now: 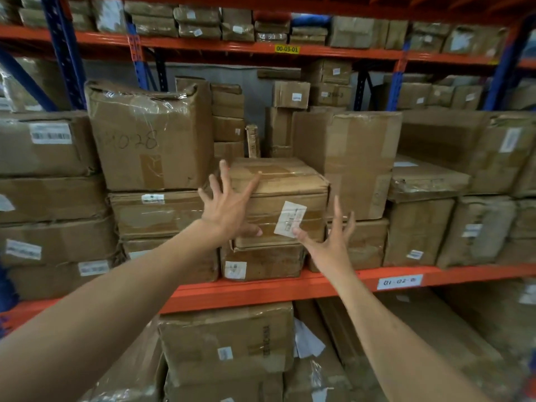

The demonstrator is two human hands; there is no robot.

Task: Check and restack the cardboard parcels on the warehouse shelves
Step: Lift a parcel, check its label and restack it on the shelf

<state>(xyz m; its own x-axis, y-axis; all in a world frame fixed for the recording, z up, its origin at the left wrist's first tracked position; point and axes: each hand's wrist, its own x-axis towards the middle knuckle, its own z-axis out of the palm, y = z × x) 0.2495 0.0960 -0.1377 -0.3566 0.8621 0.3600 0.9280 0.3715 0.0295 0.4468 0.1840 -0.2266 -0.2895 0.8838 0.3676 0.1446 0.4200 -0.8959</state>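
Observation:
A taped cardboard parcel [285,195] with a white label on its front sits on top of a flatter parcel [262,262] at the middle shelf's front edge. My left hand [229,207] is spread open against the parcel's left front corner, fingers reaching over its top edge. My right hand [330,239] is open with fingers apart at the parcel's lower right corner, its thumb touching the label. Neither hand is closed around anything.
A tall wrapped box marked 2028 [150,137] stands to the left and a large box [351,161] to the right. An orange shelf beam [261,288] runs below. More parcels fill the upper shelf [200,23] and the lower shelf [229,340].

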